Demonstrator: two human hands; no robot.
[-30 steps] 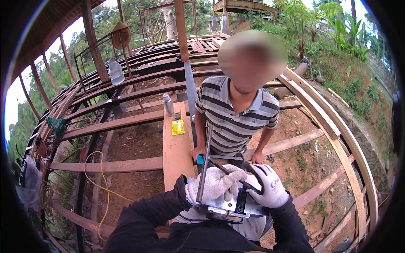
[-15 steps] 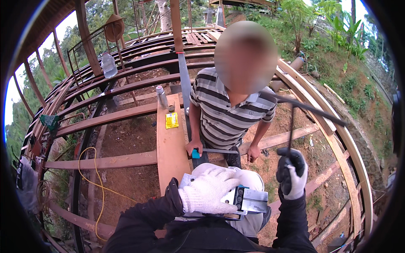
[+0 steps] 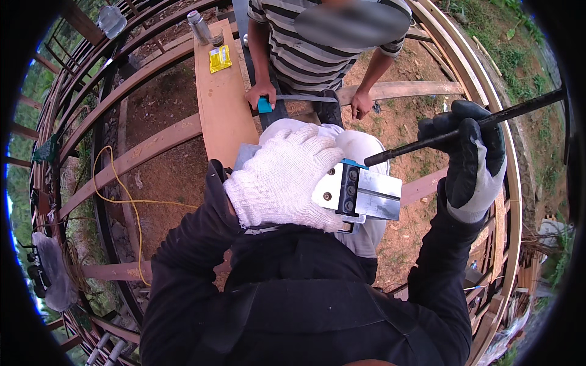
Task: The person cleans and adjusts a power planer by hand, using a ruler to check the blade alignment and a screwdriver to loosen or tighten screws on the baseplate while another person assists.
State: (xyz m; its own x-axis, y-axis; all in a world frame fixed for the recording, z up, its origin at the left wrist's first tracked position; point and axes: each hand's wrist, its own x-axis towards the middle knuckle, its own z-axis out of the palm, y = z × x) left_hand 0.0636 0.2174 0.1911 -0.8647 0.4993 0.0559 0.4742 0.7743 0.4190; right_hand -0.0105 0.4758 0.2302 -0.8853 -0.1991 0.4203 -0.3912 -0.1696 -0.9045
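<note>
An electric hand planer (image 3: 377, 194) lies sole up across my lap, its silver plates and black bolted cutter drum showing, with a teal edge. My left hand (image 3: 284, 177), in a white knit glove, grips across it and covers its left part. My right hand (image 3: 470, 155), in a black-and-white coated glove, is raised to the right with fingers closed round a black T-handle wrench (image 3: 421, 143). The wrench slants down to the left. Its tip is close to the planer's far edge; I cannot tell whether they touch. The crossbar shows near the right rim.
A person in a striped shirt (image 3: 305, 55) sits opposite, one hand on a teal-handled tool (image 3: 264, 105) with a thin strip. A wide plank (image 3: 223, 122) bears a metal flask (image 3: 198, 27) and a yellow packet (image 3: 220, 58). Beams span bare soil; a yellow cord (image 3: 139, 226) hangs left.
My view has tipped downward. The wrench has swung from near upright to a slant, its tip now beside the planer. My left hand stays on the planer.
</note>
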